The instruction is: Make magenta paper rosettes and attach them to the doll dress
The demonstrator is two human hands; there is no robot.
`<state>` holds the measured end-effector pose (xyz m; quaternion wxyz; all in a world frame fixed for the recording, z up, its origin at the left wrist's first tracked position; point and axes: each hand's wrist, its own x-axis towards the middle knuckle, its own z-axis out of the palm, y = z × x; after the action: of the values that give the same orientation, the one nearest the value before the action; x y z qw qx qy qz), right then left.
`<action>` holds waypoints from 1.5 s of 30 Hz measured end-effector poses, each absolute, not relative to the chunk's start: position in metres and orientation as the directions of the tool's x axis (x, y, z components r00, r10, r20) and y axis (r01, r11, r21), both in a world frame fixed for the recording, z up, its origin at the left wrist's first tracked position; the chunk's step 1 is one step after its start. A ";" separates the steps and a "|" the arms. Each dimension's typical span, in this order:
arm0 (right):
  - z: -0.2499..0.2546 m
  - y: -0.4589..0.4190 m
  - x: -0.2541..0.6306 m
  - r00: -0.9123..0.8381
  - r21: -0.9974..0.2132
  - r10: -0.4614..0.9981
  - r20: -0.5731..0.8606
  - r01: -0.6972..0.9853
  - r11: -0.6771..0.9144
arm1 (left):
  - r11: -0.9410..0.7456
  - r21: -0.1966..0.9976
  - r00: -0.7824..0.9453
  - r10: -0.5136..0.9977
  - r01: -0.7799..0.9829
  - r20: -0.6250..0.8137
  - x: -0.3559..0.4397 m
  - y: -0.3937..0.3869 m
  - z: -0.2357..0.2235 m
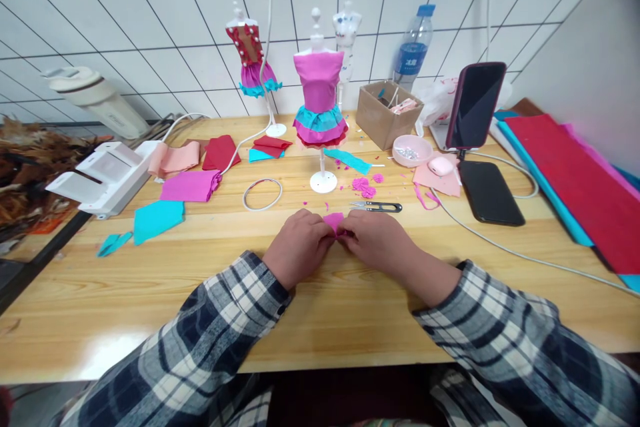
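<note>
A small piece of magenta crepe paper [334, 221] is pinched between my two hands, low over the table. My left hand [303, 244] grips its left side with thumb and fingers closed. On the other side, my right hand [376, 240] pinches it, the fingertips close to those of the left. Thread snips [377, 206] lie just beyond my right hand. Behind them are ruffled magenta paper pieces [364, 187] and small scraps. A mini dress form [320, 83] stands further back, dressed in a magenta top and a tiered turquoise, magenta and red skirt.
Folded paper in magenta [190, 185] and turquoise [159, 220] lies to the left, near a white ring [263, 194]. A cardboard box [383, 117], a pink bowl of beads [412, 150], a phone on a stand [476, 105] and a black phone [491, 192] are at right. Cables cross the table.
</note>
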<state>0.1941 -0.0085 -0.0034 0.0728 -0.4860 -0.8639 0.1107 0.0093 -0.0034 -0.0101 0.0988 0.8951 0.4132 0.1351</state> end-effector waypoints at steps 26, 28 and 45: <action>-0.003 -0.008 0.195 -0.503 -0.251 0.864 -0.008 0.838 0.485 | -0.652 0.292 0.644 0.752 0.700 0.138 0.012 -0.004 -0.008; -0.003 -0.008 0.195 -0.502 -0.259 0.865 -0.011 0.836 0.483 | -0.646 0.294 0.641 0.757 0.704 0.126 0.011 -0.004 -0.009; -0.002 -0.008 0.195 -0.522 -0.246 0.853 -0.023 0.830 0.501 | -0.621 0.230 0.611 0.782 0.750 0.118 0.012 -0.006 -0.008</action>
<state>0.1953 -0.0078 -0.0020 0.0507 -0.4864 -0.8649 0.1135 0.0122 -0.0060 -0.0081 0.0787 0.8942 0.4284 0.1038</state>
